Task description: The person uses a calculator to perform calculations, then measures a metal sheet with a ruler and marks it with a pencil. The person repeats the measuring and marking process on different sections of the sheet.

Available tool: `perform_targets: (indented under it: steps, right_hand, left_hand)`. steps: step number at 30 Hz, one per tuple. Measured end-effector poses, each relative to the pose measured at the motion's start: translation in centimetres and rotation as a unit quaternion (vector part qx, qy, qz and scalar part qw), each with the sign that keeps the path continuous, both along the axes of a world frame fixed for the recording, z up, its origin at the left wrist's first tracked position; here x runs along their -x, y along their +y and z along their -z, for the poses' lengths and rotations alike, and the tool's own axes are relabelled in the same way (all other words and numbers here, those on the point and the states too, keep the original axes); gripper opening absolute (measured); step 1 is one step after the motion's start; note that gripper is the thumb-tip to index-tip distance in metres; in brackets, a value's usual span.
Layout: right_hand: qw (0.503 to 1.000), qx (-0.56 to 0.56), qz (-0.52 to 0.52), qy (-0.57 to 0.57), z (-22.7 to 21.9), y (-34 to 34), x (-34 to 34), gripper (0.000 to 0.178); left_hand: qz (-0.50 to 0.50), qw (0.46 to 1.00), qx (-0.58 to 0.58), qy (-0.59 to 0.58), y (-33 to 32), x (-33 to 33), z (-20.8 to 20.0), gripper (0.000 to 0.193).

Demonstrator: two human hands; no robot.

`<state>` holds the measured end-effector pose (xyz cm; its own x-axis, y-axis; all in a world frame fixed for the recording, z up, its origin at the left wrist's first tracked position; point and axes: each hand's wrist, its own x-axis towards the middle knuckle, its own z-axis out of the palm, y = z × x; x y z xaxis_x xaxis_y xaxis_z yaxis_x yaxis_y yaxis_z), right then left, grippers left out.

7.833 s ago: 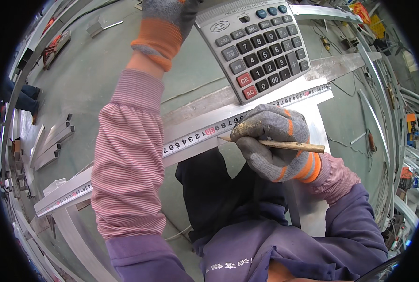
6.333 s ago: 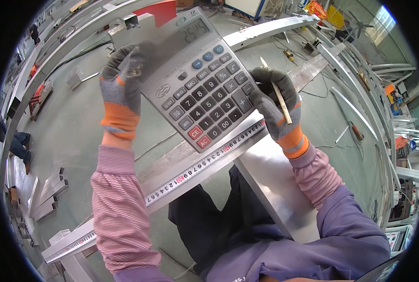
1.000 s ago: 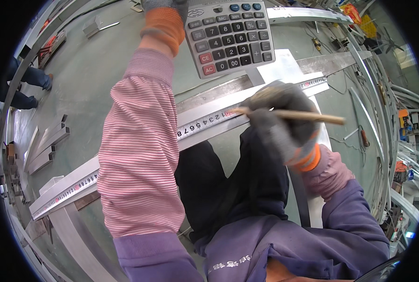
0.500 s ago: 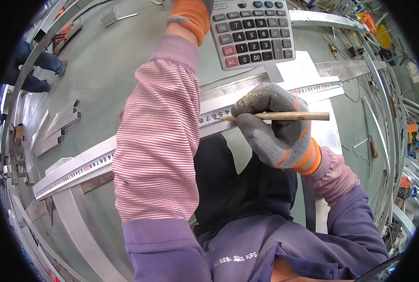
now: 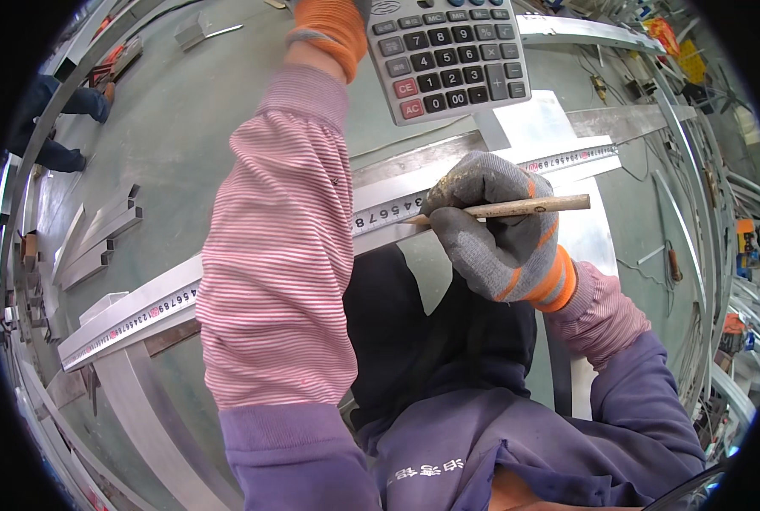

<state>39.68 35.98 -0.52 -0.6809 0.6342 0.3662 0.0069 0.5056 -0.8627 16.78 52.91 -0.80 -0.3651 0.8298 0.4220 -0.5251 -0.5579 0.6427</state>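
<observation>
My left hand point(image 5: 329, 25), in an orange and grey glove, is at the top edge beside a silver-grey calculator point(image 5: 450, 61). It grips the calculator's left side; most fingers are cut off by the picture's edge. In my gloved right hand point(image 5: 495, 230), a wooden pencil point(image 5: 546, 204) is pinched between thumb and fingers. The pencil's sharp end points left, close over the marked tape measure strip point(image 5: 388, 215). That strip lies along a long silver metal bar point(image 5: 167, 289) running from lower left to upper right. My left forearm hides part of both.
Wide metal bars point(image 5: 158, 417) cross beneath the long one. Several cut square tubes point(image 5: 99, 243) lie on the floor at left, near another person's legs point(image 5: 77, 102). Metal lengths and cables crowd the right side. A screwdriver-like tool point(image 5: 673, 266) lies there too.
My left hand and forearm have shifted slightly left, and the calculator has moved slightly left and up. The pencil has tilted a little, its blunt end now higher.
</observation>
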Motion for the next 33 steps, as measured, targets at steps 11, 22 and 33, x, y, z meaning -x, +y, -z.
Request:
perform_targets:
  steps: [11,22,33]
  right_hand:
    - [0.999,-0.024,0.020,-0.006,-0.17,-0.30,0.26,0.010]
    - [0.999,-0.053,0.004,-0.003,0.07,-0.02,0.29,0.012]
    - [0.999,-0.035,0.002,-0.002,-0.03,-0.07,0.38,0.011]
  left_hand:
    - [0.000,1.000,0.003,-0.007,-0.16,0.11,0.00,0.032]
    - [-0.004,1.000,-0.001,-0.008,-0.29,0.36,-0.02,0.033]
    - [-0.005,1.000,0.004,-0.002,-0.34,0.29,-0.50,0.034]
